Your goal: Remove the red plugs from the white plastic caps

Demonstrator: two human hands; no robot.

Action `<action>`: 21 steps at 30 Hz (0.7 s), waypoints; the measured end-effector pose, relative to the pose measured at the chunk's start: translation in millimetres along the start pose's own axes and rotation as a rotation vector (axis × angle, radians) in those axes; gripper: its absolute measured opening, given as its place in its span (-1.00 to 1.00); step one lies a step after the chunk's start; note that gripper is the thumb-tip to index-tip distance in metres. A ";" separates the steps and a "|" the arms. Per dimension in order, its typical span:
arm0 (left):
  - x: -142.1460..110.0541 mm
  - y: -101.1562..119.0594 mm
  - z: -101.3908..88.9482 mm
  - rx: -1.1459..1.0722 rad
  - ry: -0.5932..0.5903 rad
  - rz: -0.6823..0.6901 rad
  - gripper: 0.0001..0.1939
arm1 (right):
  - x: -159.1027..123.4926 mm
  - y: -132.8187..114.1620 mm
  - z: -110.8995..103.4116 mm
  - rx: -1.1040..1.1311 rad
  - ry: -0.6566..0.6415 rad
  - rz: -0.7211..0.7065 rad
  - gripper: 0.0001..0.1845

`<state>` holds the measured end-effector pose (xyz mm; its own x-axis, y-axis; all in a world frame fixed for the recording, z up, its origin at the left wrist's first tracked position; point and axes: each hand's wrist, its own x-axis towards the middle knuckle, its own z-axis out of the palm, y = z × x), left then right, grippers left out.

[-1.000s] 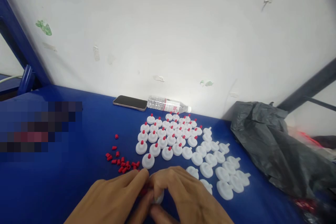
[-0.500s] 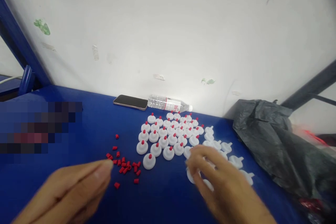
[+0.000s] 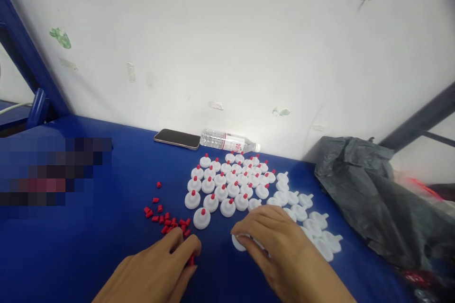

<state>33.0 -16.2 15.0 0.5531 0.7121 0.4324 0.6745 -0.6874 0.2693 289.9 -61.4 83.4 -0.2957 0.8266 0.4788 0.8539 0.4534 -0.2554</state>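
Between the thumb and fingers of my left hand [image 3: 152, 267] is a small red cap [image 3: 191, 260]. Just beyond those fingers lies a loose pile of red caps [image 3: 167, 221] on the blue table. My right hand [image 3: 284, 251] is closed on a white nozzle lid [image 3: 237, 243], whose far part is hidden under the fingers. Ahead of both hands stand several white nozzle lids with red caps on their tips [image 3: 211, 203]. Beyond and to the right of my right hand lie several white nozzle lids with bare tips [image 3: 319, 220].
A phone [image 3: 177, 138] and a clear plastic bottle [image 3: 227, 141] lie along the wall [image 3: 227, 47] at the back. A dark plastic bag [image 3: 359, 184] covers the table's right side. Blue metal posts [image 3: 35, 57] frame the left. A pixelated patch hides the far left.
My left hand has moved right and taken hold of a red cap. My right hand has shifted slightly left and down, with a white nozzle lid now in its fingers.
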 end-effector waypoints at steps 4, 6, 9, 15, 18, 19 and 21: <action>9.5 1.5 -16.8 0.118 0.167 0.121 -0.55 | -0.6 3.1 -3.3 -0.106 0.010 0.028 -0.69; 14.2 3.8 -25.4 0.154 0.192 0.144 -0.51 | -0.7 -0.6 -2.3 -0.148 0.049 0.031 -0.64; 16.2 4.5 -31.3 0.188 0.203 0.152 -0.49 | -0.5 -6.8 3.2 -0.227 0.081 -0.013 -0.70; 12.9 2.6 -31.7 0.175 0.201 0.129 -0.49 | -3.9 -2.3 20.3 -0.333 0.013 -0.088 -0.57; 15.2 3.4 -31.6 0.201 0.228 0.135 -0.49 | -5.7 -0.2 24.6 -0.374 0.049 -0.110 -0.57; 16.1 3.5 -31.2 0.199 0.229 0.138 -0.49 | -5.3 -1.0 23.8 -0.369 0.074 -0.111 -0.58; 16.7 3.0 -29.7 0.177 0.227 0.137 -0.50 | -2.9 -4.4 18.8 -0.330 0.116 -0.104 -0.62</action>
<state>29.8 -10.6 48.7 0.5347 0.5512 0.6405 0.6873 -0.7246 0.0499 278.9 -59.5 67.3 -0.3538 0.7300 0.5848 0.9197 0.3852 0.0756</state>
